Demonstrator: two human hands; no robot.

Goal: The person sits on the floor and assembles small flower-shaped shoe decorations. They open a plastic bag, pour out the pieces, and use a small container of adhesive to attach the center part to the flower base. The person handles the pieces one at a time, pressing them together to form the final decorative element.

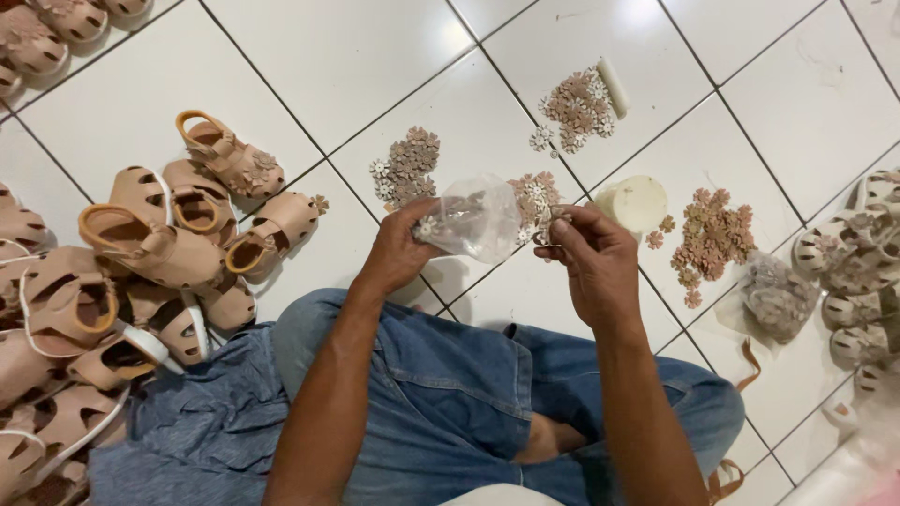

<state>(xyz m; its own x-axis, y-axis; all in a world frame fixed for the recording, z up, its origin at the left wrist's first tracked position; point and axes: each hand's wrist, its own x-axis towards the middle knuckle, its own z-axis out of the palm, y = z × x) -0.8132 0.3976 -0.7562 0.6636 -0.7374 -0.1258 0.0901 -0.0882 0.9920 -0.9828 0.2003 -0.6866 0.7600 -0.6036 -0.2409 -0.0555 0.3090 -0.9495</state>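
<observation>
My left hand (401, 248) grips a clear plastic bag (473, 217) holding small flower-shaped trims, raised above the white tiled floor. My right hand (589, 255) pinches the bag's other end, with a small flower piece at its fingertips. Just behind the bag lies a pile of pink and white flower trims (534, 199). I sit cross-legged in blue jeans (450, 384).
More flower piles lie on the tiles: centre (405, 167), far (577, 111), right (712, 239). A cream round tub (636, 202) and a white stick (613, 88) sit nearby. Tan children's sandals (155, 248) crowd the left; pale sandals (858, 253) and a filled bag (776, 295) sit right.
</observation>
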